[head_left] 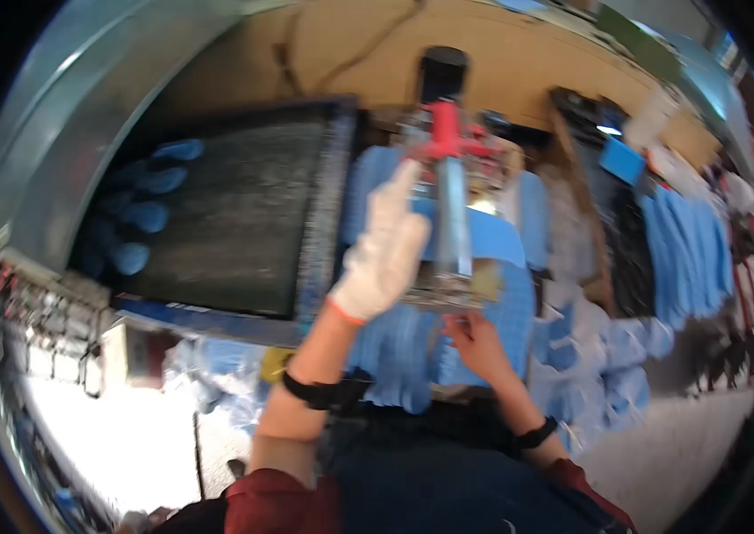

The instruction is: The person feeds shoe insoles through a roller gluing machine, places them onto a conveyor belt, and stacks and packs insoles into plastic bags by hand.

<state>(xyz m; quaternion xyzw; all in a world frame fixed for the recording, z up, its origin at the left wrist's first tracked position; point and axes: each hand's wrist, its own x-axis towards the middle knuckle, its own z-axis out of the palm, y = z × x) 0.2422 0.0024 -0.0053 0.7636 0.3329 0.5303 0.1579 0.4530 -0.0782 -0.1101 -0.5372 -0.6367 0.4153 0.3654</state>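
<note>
My left hand [386, 249], in a white glove with an orange cuff, is raised at the left side of a small press [454, 218] with a red head and a pale metal column. Its fingers are stretched out, close to the red part [445, 133]; blur hides whether they touch. My bare right hand [481, 347] is just below the press's front edge, fingers loosely bent and apart, with nothing visible in them. Behind it lie blue insoles [510, 311]. A curved blue piece [493, 240] sits at the column. More blue insoles [390, 356] are stacked between my arms.
On the left is a dark conveyor belt [235, 214] with several blue insoles [144, 216] along its far-left side, beside a metal housing [83, 107]. Plastic-wrapped blue insoles [608, 347] lie at right. Further right, more insoles [684, 254] lean beside a black bag [631, 258].
</note>
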